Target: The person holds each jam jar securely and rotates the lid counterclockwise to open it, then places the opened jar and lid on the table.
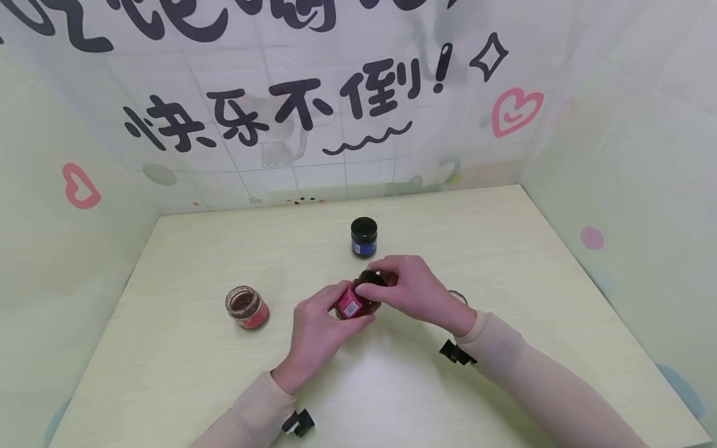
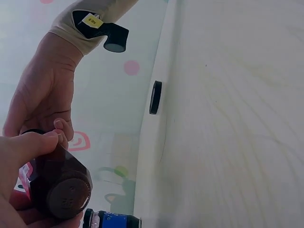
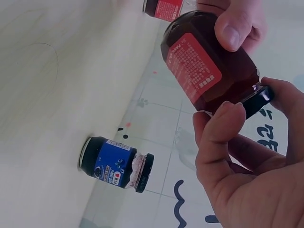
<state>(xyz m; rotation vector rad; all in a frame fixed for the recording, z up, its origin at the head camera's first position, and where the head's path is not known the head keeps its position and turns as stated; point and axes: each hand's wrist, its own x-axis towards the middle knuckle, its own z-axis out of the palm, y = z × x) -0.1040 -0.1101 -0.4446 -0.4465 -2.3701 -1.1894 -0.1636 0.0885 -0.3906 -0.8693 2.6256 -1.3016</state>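
Note:
My left hand [image 1: 319, 323] grips a dark faceted glass jar [image 3: 194, 61] with a red label, tilted above the table. In the left wrist view the thumb lies along its side and the jar's base shows. Fingers and thumb of my right hand [image 1: 417, 292] pinch the black lid [image 3: 258, 100] at the jar's mouth. How tightly the lid sits cannot be told. Left of my hands stands a lidless jar [image 1: 246, 308] with a red label and dark contents. Just beyond the hands stands a blue-labelled jar [image 1: 364, 236] with its black lid on.
A loose round lid [image 1: 458, 297] lies on the pale table [image 1: 168, 373], partly hidden behind my right wrist. Printed sheets [image 1: 336, 174] with dark writing and pink hearts enclose the table's back and sides.

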